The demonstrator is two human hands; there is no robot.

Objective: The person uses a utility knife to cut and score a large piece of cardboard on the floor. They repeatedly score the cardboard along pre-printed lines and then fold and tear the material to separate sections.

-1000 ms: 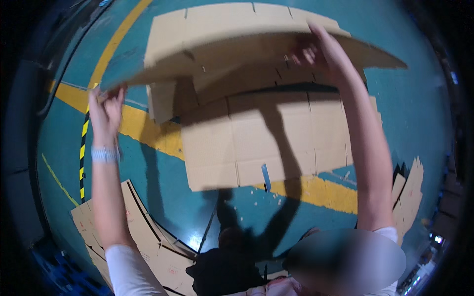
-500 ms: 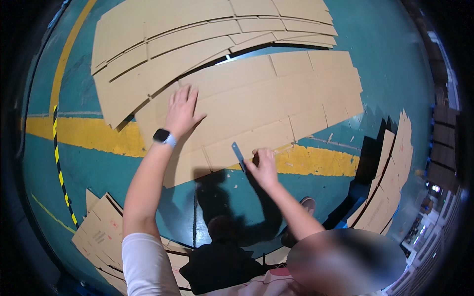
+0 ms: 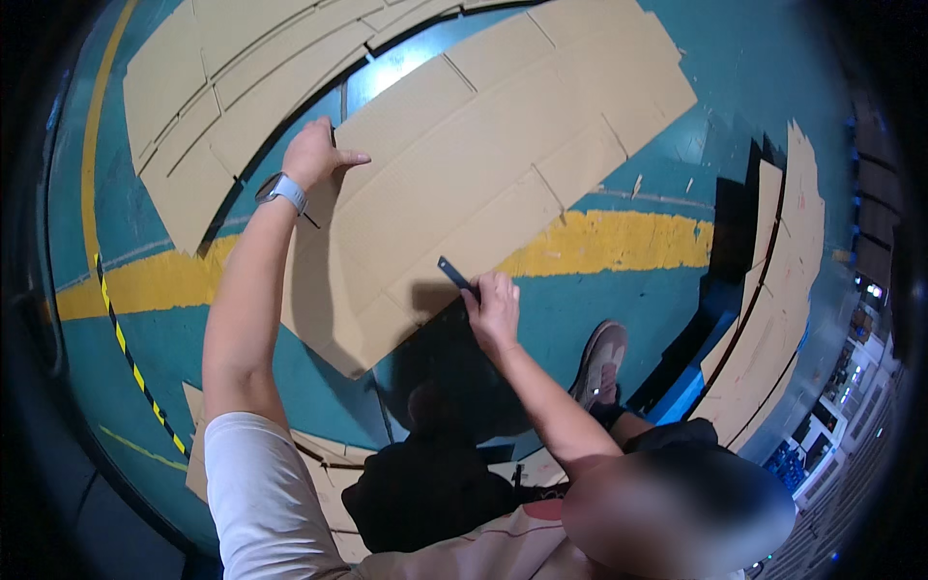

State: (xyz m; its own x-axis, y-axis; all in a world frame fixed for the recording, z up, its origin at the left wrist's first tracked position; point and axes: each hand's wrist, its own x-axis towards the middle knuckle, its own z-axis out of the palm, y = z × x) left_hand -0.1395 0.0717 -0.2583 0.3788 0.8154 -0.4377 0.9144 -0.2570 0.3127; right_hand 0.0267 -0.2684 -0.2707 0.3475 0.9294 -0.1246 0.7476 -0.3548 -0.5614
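Observation:
A large flat cardboard sheet [image 3: 425,184] with slots along its edges lies at a slant in front of me. My left hand [image 3: 314,157], with a watch on the wrist, grips its far left edge. The thumb rests on top and the other fingers curl over the side. Near the closest long edge, my right hand [image 3: 495,307] is closed around a narrow, flat, grey-blue blade [image 3: 450,271] with a small hole near its tip. The blade points away to the left over the sheet; its other end is hidden in my fingers.
More slotted cardboard sheets [image 3: 184,106] are stacked at the far left, and another stack [image 3: 778,280] stands at the right. Cardboard [image 3: 333,449] also lies near my body. A yellow band [image 3: 619,242] crosses the green floor. My shoe [image 3: 601,362] is right of my right hand.
The sheet has turned counter-clockwise, its right end swinging farther away. My left hand has gone from lying on top to gripping the edge. My right hand has shifted slightly left with the blade.

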